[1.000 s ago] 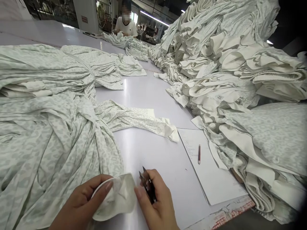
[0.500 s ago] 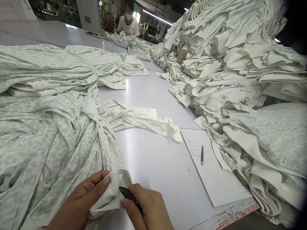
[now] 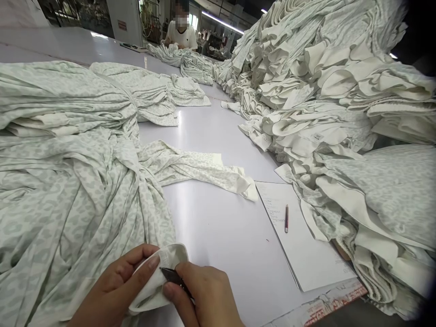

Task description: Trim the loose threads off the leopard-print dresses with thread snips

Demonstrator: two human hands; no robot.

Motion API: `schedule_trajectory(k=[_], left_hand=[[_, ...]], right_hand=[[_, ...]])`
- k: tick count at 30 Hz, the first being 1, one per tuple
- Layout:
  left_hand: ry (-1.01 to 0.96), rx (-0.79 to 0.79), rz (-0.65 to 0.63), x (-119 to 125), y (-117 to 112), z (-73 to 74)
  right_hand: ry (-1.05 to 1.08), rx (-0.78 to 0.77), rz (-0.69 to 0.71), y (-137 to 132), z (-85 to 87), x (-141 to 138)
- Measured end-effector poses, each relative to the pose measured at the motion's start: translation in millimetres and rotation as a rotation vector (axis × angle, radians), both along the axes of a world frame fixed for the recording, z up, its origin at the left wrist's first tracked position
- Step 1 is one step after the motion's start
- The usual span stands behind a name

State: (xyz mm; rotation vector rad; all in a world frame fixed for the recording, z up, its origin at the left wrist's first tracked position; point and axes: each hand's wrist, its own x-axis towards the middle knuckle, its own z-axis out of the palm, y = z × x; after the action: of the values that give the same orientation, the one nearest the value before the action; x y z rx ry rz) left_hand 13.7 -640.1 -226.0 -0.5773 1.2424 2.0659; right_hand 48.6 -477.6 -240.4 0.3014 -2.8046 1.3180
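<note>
- Two bare hands sit at the near edge of the view from the head camera, close together and low in the frame.
- The left hand (image 3: 114, 284) is curled, its fingers closed around a white fabric band (image 3: 164, 265), which it has firmly in hold.
- That band is a folded, looped piece of cloth, lifted slightly above the table and running toward the patterned garment bundle (image 3: 73, 204) beside the hand.
- The right hand (image 3: 204, 290) is nearly closed, pinching small black thread snips (image 3: 173, 276) between thumb and fingers; their pointed tip lies against the white band.
- A pale grey-white cutting table (image 3: 218, 227) lies beneath everything, with a twisted garment strip (image 3: 190, 168) on it, ahead of the hands.
- A sheet of handwritten paper (image 3: 299, 240) lies to the right, with a red-and-black pen (image 3: 286, 218) on it.
- A tall heap of folded, mint-patterned garments (image 3: 323, 91) rises along the right side of the table.
- A co-worker (image 3: 181, 35) in a white T-shirt sits at the far end, hands among more garments.
</note>
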Motion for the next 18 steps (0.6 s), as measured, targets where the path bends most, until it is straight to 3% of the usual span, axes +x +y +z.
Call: schedule_trajectory(k=[9, 18], left_hand=[[-0.089, 0.075, 0.064, -3.5, 0.8, 2.6], [-0.077, 0.057, 0.040, 0.1, -3.3, -5.2]], right_hand=[[0.001, -0.041, -0.021, 3.0, -8.8, 8.7], [-0.075, -0.122, 0.001, 3.4, 1.6, 1.3]])
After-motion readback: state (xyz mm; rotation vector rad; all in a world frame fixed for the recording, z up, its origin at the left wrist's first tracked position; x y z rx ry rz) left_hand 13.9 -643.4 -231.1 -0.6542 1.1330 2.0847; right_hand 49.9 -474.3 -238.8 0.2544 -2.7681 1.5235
